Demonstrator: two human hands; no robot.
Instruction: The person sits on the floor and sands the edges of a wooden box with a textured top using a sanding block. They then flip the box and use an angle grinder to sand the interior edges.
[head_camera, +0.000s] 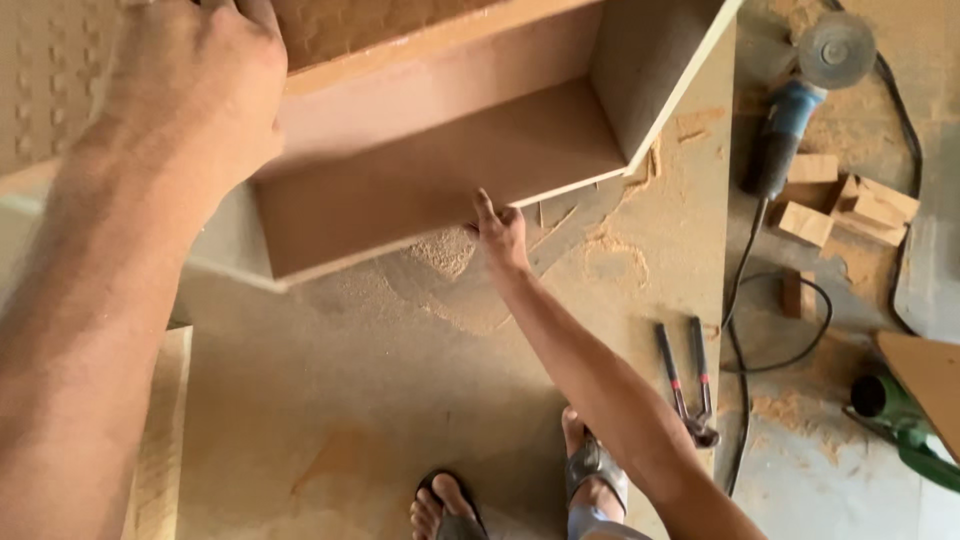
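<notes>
The left hand (195, 95) reaches up and forward, arm extended, fingers curled over the top edge of the wooden cabinet frame (440, 150) and gripping it. The right hand (500, 232) stretches down and out, arm nearly straight, fingers closed on the frame's lower front edge. The frame stands tilted above the sawdust-covered floor (380, 400). Pincers (690, 385) lie near the right arm; an angle grinder (800, 100) rests beside wood offcuts (840, 205).

No packages, labels, signs or screens show anywhere in this workshop view; only bare wood and tools.
</notes>
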